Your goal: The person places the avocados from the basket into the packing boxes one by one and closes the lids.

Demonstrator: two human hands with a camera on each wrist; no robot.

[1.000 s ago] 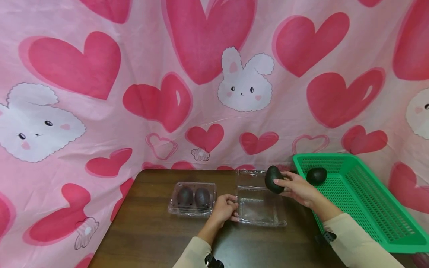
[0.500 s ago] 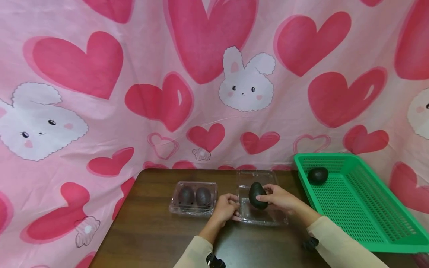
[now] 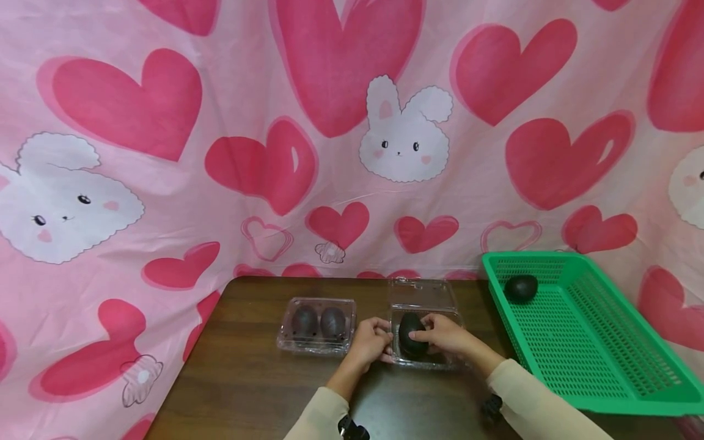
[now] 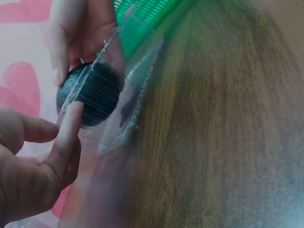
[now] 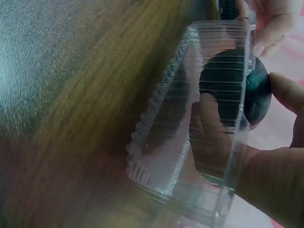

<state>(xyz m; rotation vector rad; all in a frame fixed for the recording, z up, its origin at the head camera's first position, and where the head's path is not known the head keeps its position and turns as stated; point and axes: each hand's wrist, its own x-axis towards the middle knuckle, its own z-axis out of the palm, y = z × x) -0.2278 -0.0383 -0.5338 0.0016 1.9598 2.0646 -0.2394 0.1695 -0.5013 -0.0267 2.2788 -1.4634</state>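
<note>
A dark avocado [image 3: 409, 340] is in my right hand [image 3: 447, 335], thumb on one side and fingers on the other. It sits inside the base of an open clear plastic clamshell [image 3: 426, 366], toward its left side. The right wrist view shows the avocado [image 5: 261, 90] through the ribbed wall, with my fingers reaching down inside. At the clamshell's left edge, my left hand [image 3: 367, 341] pinches the rim. Close up in the left wrist view, the left fingertips [image 4: 73, 111] lie against the rim and wall. The clamshell's lid [image 3: 422, 294] lies folded back behind it.
To the left stands a closed clear clamshell [image 3: 316, 351] with two avocados inside. A green slotted basket [image 3: 640, 406] at the right holds one avocado [image 3: 521, 288] in its far left corner. Behind the wooden table [image 3: 247, 391] hangs a pink heart-patterned cloth [image 3: 335, 183].
My right hand has carried the avocado left and down, from above the clamshell's back right side into its base. The left hand has stayed at the rim.
</note>
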